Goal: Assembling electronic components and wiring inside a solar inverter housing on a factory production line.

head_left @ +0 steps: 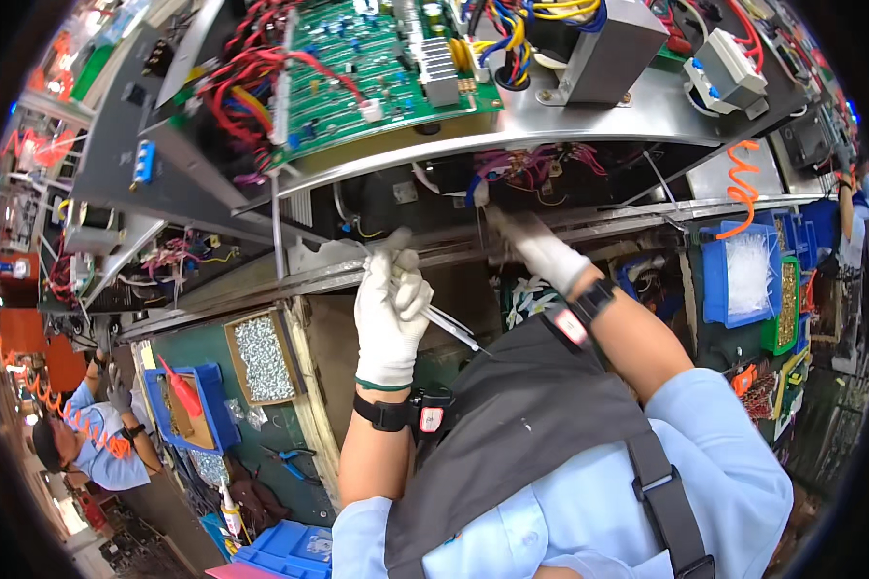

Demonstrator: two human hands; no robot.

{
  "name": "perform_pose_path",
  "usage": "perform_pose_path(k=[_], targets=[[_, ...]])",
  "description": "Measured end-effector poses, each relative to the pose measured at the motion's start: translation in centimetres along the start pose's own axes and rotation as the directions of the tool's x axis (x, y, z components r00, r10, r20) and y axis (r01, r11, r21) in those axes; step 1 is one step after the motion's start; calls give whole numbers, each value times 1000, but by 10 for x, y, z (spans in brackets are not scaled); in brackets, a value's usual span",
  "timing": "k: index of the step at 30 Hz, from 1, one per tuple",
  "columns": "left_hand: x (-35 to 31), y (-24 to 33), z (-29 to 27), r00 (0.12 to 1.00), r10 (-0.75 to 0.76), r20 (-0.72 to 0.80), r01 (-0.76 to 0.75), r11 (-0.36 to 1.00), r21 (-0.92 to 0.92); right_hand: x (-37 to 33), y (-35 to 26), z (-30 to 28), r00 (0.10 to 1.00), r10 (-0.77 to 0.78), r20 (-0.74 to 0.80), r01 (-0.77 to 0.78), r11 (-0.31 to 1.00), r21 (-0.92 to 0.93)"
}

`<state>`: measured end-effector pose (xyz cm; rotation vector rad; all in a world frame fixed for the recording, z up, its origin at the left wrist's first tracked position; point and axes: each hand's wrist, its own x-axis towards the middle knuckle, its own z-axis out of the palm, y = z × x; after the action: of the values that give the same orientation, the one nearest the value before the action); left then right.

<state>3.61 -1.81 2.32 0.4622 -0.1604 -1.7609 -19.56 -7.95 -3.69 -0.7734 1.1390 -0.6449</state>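
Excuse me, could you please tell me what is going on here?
A person in white gloves is working at an open metal chassis with a green circuit board on its upper level. The left hand holds a thin pale item in front of the chassis. The right hand, blurred, reaches toward the lower opening, near purple wires; whether its fingers grip anything is unclear. Another person is off to the left.
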Motion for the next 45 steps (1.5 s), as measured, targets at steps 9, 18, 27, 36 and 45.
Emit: perform_pose_path(k=[9,18,27,36,45], targets=[[-17,-15,30,998,33,-48,-24,983,182,-112,7,74,882,-123,455,268,924,-271],[-17,2,103,870,476,130,-386,491,781,-106,-41,-27,766,-189,614,557,672,-488],[35,-26,229,974,-129,185,-217,-314,924,-131,-220,-24,787,-131,603,516,675,-527],[21,103,422,844,-520,-132,-403,-777,484,-181,-339,-34,590,-474,654,802,440,-404],[148,194,541,683,-483,547,-721,-563,404,-271,-508,-11,717,-692,-87,55,181,-982]])
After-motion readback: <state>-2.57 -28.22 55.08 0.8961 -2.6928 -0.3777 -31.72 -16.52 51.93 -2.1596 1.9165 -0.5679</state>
